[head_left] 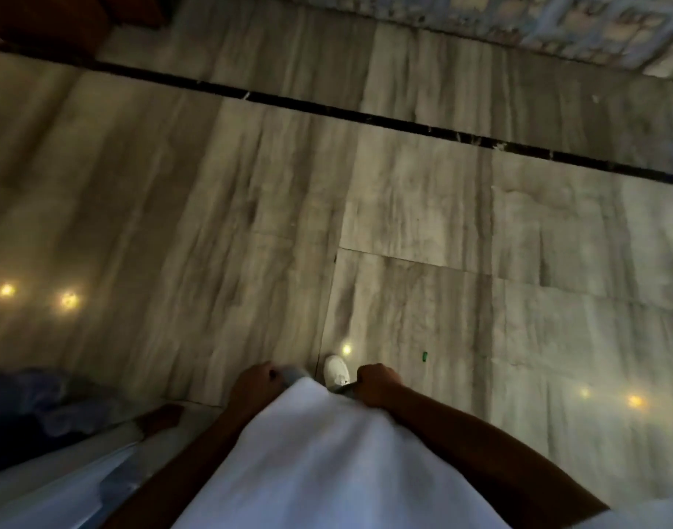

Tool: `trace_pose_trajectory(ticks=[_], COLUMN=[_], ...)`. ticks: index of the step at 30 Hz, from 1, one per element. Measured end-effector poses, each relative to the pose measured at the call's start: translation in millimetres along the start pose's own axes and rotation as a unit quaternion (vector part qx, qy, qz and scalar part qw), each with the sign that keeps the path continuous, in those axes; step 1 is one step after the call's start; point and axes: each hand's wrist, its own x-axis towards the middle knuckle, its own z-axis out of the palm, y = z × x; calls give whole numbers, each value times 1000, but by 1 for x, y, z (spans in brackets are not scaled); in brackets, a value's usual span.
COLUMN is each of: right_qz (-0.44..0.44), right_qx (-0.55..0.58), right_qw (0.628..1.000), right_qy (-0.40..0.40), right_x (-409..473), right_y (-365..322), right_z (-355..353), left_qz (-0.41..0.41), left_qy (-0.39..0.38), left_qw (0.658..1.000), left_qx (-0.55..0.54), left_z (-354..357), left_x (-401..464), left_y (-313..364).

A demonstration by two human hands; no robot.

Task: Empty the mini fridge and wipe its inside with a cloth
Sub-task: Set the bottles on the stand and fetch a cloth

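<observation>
I am looking straight down at a grey marble floor [403, 208]; neither a mini fridge nor a cloth is in view. My left hand [256, 383] hangs beside my white shirt [327, 460] with the fingers curled closed. My right hand [376, 383] is on the other side of the shirt, also closed in a fist. Nothing is visibly held in either hand. A white shoe [336, 372] shows between the two hands. The picture is dim and blurred.
A black inlay strip [365, 118] crosses the floor diagonally. A patterned rug [556, 24] lies at the top right and dark wooden furniture [40, 21] at the top left. Blue fabric [33, 399] lies at the lower left. A tiny green scrap [425, 356] is on the floor.
</observation>
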Motion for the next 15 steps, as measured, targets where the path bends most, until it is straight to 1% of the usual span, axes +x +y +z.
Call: trace_pose_trajectory(ticks=[2, 4, 9, 13, 15], right_qz=[-7, -18, -16, -34, -55], right_qx=[-27, -49, -72, -100, -125], right_qw=[1000, 998, 996, 994, 990], right_qy=[-10, -22, -39, -5, 34], right_x=[14, 27, 67, 93, 107], right_y=[-11, -21, -60, -113, -143], right_z=[-20, -38, -83, -140, -170], left_qz=[-6, -15, -47, -66, -79], left_qy=[24, 26, -9, -51, -64], left_qw=[999, 999, 999, 996, 994], left_qx=[-25, -34, -16, -33, -47], left_z=[-17, -31, -72, -123, -146], left_x=[16, 32, 78, 115, 129], left_y=[6, 12, 0, -19, -30])
